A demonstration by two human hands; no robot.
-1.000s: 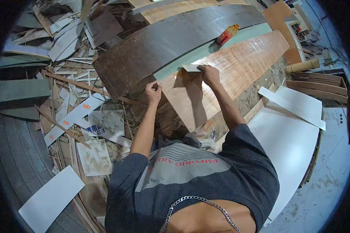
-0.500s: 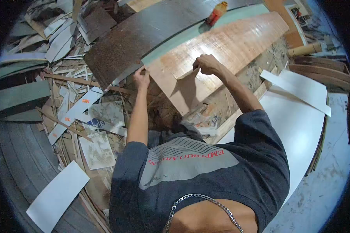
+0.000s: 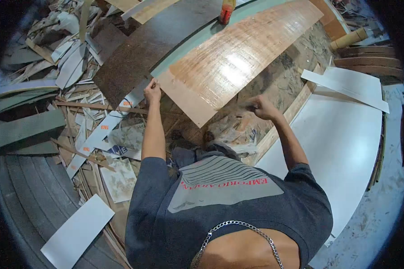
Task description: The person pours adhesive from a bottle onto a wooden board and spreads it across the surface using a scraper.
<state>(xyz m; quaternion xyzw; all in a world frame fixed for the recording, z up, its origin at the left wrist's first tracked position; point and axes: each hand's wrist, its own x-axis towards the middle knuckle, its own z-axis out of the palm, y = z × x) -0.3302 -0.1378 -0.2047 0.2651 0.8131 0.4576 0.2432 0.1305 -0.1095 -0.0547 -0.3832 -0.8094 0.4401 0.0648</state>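
Observation:
A long curved wooden panel [image 3: 238, 58] lies at an angle ahead of me, glossy with a wet-looking coating over most of its face. Its near-left end is matte. My left hand [image 3: 153, 92] pinches the panel's left corner. Off the panel's lower edge, above the debris, my right hand [image 3: 265, 108] is closed around a thin flat spreader [image 3: 246, 106], which is smeared by motion. A pale green strip [image 3: 184, 53] shows beneath the panel's far edge. On that far side stands a red and yellow bottle [image 3: 226, 13].
A large dark sheet [image 3: 134, 56] lies beyond the panel. White curved sheets [image 3: 327, 143] are at my right, with a bamboo-like tube [image 3: 349, 39] farther back. Wood scraps [image 3: 83, 130] cover the left side, near a loose white board [image 3: 78, 231].
My right hand has swept off the panel's face toward me and to the right, with the spreader. My left hand stays at the corner. The view has shifted slightly.

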